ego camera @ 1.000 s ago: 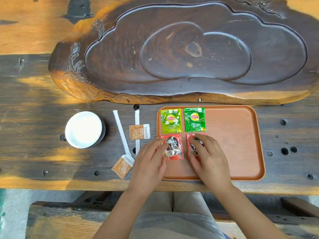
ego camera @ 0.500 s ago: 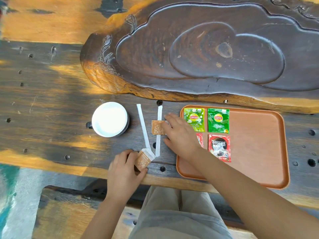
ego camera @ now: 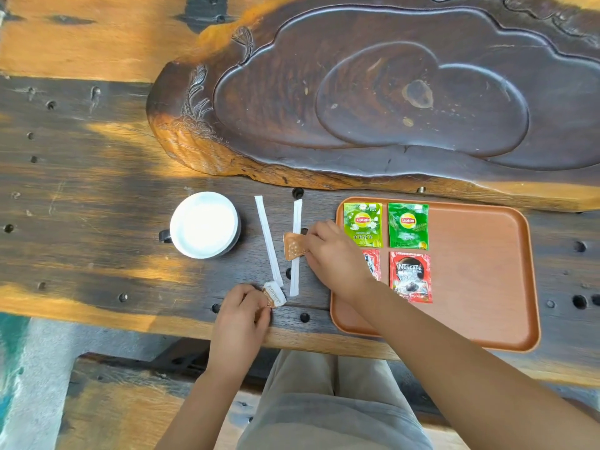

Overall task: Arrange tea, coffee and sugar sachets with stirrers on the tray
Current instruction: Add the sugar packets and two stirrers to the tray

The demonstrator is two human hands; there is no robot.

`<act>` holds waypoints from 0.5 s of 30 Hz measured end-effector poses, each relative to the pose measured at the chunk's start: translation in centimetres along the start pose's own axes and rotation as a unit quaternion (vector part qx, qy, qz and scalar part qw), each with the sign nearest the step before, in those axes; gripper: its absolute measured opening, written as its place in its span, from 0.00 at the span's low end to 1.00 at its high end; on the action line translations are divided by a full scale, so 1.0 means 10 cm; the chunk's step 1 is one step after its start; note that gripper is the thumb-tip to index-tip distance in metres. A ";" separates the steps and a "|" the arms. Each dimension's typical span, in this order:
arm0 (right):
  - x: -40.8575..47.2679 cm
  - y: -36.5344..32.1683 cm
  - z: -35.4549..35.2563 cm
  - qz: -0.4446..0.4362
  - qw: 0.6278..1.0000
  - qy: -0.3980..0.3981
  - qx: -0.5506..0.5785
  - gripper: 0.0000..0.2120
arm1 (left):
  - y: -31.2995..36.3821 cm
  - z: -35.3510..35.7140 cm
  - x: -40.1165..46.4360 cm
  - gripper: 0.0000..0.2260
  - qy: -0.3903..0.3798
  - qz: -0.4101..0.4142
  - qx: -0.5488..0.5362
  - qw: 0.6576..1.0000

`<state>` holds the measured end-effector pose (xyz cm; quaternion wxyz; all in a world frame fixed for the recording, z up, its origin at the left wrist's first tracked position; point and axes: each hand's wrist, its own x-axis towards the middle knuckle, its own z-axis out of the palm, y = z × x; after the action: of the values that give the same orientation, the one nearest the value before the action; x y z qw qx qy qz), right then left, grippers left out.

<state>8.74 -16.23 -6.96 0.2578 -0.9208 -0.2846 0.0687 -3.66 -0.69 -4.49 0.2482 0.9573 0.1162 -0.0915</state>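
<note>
An orange tray lies at the right of the wooden table. On its left part lie two green tea sachets and, below them, two red coffee sachets, the left one partly hidden by my right arm. My right hand pinches a brown sugar sachet just left of the tray. My left hand grips a second brown sugar sachet near the table's front edge. Two white wrapped stirrers lie between my hands.
A white-lidded dark cup stands left of the stirrers. A large carved dark wooden tea board fills the back of the table. The table top has several bolt holes. My legs and a bench show below the table's edge.
Both hands left the coffee sachets on the tray and moved left. My right hand took the upper sugar sachet and lifted it; my left hand closed on the lower one. The camera turned left.
</note>
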 end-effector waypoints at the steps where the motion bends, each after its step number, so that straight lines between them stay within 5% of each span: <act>1: -0.04 -0.01 -0.05 0.002 1.000 0.012 0.024 0.11 | 0.00 -0.02 0.00 0.09 0.004 -0.010 -0.014 1.000; 4: -0.24 0.02 -0.26 0.031 0.994 0.063 0.083 0.03 | 0.08 -0.11 0.00 0.07 0.035 -0.018 -0.046 0.998; 8: -0.79 0.22 -0.59 0.070 0.990 0.107 0.067 0.02 | 0.44 -0.11 -0.01 0.04 0.034 0.068 -0.069 0.995; 15: -1.68 0.53 -0.75 0.059 0.997 0.041 -0.015 0.05 | 0.95 0.44 -0.03 0.00 -0.071 0.257 -0.033 0.963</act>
<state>-0.52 -32.58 -3.60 0.2505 -0.9419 -0.2196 0.0422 -1.89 -10.95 -3.93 0.3026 0.9373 -0.1484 -0.0890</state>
